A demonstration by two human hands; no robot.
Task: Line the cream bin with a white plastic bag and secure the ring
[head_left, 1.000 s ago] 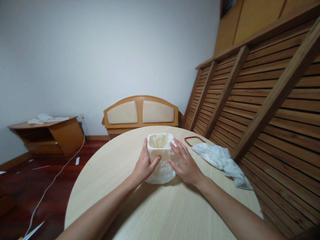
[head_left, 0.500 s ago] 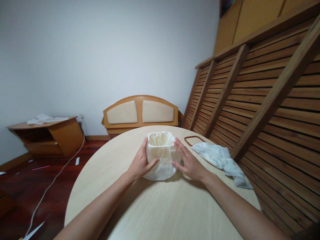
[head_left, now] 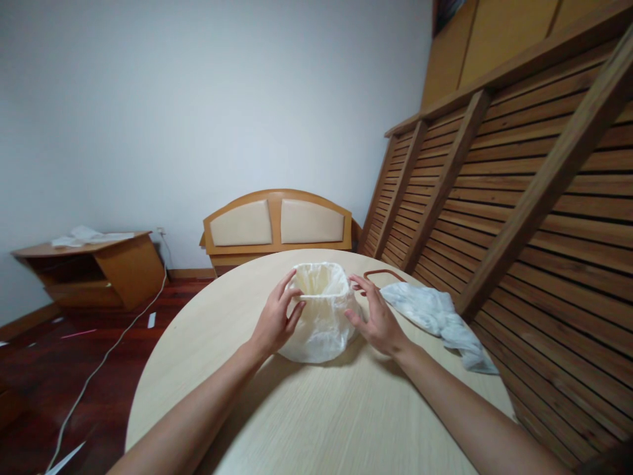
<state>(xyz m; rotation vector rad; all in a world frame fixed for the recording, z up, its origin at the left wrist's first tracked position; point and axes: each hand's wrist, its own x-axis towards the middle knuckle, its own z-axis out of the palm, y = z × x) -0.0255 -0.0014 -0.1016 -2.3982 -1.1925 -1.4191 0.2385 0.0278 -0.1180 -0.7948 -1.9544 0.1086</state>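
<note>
1. Pale, plain wall (head_left: 222,99) across the far side; dark reddish floor (head_left: 54,376) at left, with scattered scraps.
2. Far left: low wooden cabinet (head_left: 109,277), white papers (head_left: 89,236) on top. Light cord (head_left: 111,353) runs from the wall near it, over the floor, towards the near left.
3. Centre far: wooden headboard (head_left: 277,221) with two cream panels, beyond the round, light-wood table (head_left: 198,396).
4. Left hand (head_left: 274,322): at the container's left side, fingers bent, fingertips by the rim at the near left corner, thumb close below them. Cannot tell whether plastic is pinched between.
5. Container (head_left: 321,326): upright at mid-table, between both hands; thin, wrinkled white plastic around it and over the rim, mouth open upward, yellowish inside.
6. Right hand (head_left: 378,323): at the container's right side, thumb and fingers spread, fingertips by the rim; contact unclear.
7. Right on table: brown rounded frame (head_left: 383,272), then crumpled white material (head_left: 435,310) beside it.
8. Far right: leaning slatted wooden panel (head_left: 469,218).
</note>
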